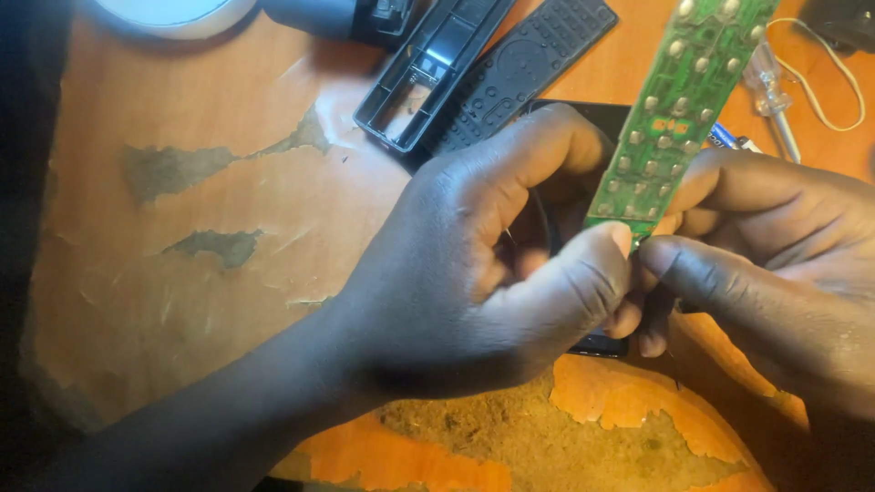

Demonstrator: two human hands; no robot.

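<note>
Worn orange table carrying everything. Left hand and right hand meeting near its far right edge, thumbs and fingers pinching lower end of green circuit board, tilting upward. Gripping by edges only seems wise, avoiding contacts. Black remote shell, keypad lying behind.

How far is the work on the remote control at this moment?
Done: the remote is opened; its empty black shell and rubber keypad lie apart on the worn table. In hand: the left hand and right hand pinch the green circuit board at its lower end. Left: nothing is put together again.
</note>
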